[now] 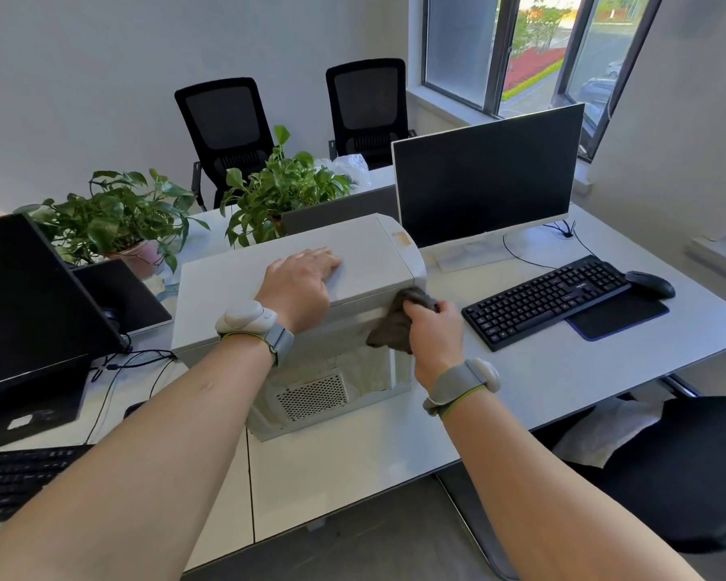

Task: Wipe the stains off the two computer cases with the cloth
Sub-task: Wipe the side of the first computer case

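White computer case [294, 278] lying at the centre of the worktop [541, 371]. Left hand [300, 280] rests flat and open on its top panel; right hand [430, 329], at 4 o'clock from the left, grips the grey cloth [395, 325] against the case's near face.

The white desk [520, 379] carries a computer case [294, 287], two monitors, keyboards, a mouse and potted plants.
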{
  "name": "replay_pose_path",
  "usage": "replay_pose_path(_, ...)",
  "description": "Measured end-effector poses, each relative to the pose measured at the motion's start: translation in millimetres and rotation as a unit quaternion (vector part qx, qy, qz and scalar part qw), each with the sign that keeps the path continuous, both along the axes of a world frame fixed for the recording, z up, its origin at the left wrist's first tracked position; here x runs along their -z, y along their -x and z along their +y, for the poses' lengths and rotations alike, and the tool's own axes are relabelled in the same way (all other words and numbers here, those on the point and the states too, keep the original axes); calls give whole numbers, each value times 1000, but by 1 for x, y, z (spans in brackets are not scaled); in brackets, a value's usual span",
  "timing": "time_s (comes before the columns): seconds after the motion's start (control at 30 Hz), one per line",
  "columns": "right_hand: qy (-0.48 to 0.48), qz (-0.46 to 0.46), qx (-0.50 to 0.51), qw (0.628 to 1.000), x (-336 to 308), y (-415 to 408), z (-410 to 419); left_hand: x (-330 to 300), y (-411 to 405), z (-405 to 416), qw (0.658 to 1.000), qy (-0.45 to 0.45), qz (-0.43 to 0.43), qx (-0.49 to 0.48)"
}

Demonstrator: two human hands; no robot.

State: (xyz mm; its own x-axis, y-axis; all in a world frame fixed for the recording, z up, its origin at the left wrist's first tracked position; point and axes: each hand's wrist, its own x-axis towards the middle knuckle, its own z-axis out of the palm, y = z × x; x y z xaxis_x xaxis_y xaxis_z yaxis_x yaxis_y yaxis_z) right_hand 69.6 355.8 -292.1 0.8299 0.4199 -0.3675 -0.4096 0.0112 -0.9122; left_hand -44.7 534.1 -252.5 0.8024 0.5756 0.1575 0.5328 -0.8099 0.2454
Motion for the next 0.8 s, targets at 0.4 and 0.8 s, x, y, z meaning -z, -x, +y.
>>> replay_pose_path(0.4, 174, -15, -104, 979, 5, -16, -6, -1, -1, -2, 1000, -2, 2, -8)
replay_pose_path(0.8, 26, 73, -51, 996, 21, -43, -48, -2, 0, -5, 1000, 14, -4, -20)
